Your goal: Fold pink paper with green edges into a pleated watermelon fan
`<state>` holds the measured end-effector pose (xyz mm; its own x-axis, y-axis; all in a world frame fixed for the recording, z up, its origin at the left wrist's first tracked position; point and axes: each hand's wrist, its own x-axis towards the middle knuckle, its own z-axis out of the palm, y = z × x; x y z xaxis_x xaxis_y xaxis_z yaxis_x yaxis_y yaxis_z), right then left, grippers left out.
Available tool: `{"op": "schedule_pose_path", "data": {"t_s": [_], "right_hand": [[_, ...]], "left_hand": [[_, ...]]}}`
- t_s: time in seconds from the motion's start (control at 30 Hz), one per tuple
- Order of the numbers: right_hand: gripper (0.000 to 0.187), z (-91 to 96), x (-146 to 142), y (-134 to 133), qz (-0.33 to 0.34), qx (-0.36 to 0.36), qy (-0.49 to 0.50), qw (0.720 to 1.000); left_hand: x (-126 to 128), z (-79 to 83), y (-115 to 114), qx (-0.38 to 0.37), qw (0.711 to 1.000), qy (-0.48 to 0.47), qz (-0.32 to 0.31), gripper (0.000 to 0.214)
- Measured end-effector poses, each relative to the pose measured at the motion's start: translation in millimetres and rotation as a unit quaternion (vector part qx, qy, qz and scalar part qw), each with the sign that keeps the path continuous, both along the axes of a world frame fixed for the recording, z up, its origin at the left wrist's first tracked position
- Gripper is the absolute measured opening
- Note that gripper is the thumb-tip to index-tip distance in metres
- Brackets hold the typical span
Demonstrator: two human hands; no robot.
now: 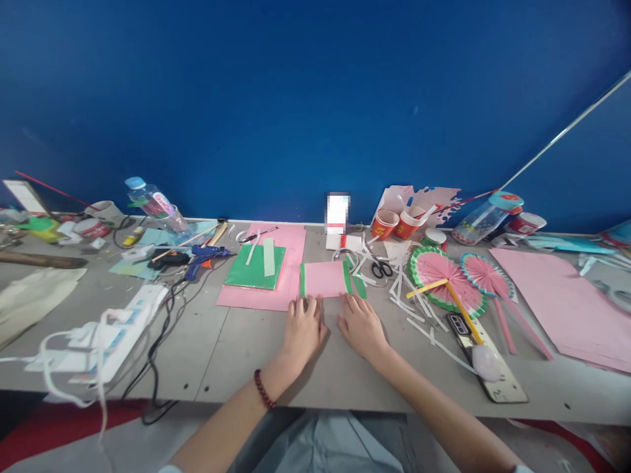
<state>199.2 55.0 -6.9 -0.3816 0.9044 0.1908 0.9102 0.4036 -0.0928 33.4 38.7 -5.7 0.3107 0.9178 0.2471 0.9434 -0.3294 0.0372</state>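
A small pink paper sheet with green strips at both ends point(324, 278) lies on the grey table point(236, 341) in front of me. My left hand point(302, 328) rests at its near left edge, fingertips pressed down on the paper. My right hand point(362, 325) lies at the near right edge, fingers extended onto the paper's corner. Both hands lie flat, fingers stretched out. A beaded bracelet point(263, 389) is on my left wrist.
A green sheet point(254, 268) lies on a larger pink sheet point(290, 249) to the left. A glue gun point(204, 255), power strip point(113, 328) and bottle point(155, 205) are further left. Scissors point(380, 268), paper cups point(397, 225), watermelon paper fans point(446, 279), a ruler point(493, 368) and big pink paper point(562, 302) lie right.
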Motion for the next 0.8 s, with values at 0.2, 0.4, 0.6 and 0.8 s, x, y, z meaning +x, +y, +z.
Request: {"op": "schedule_pose_path", "data": {"t_s": [0.2, 0.4, 0.6, 0.8], "right_hand": [[0.038, 1.4, 6.2, 5.3, 0.005, -0.008, 0.026, 1.0], [0.029, 1.8, 12.5, 18.3, -0.009, -0.014, 0.118, 0.993], [0.032, -8.3, 26.6, 37.8, -0.038, -0.032, 0.311, 0.949], [0.025, -16.4, 32.7, 47.6, -0.036, -0.001, 0.401, 0.916]], "left_hand": [[-6.5, -5.8, 5.9, 0.014, 1.0, 0.002, 0.014, 0.046], [-24.0, -6.0, 27.2, -0.012, 0.999, -0.029, 0.005, 0.028], [-39.2, -6.4, 42.4, 0.009, 0.996, -0.062, -0.056, 0.023], [-41.5, -7.0, 46.7, 0.052, 0.988, -0.116, -0.086, 0.017]]}}
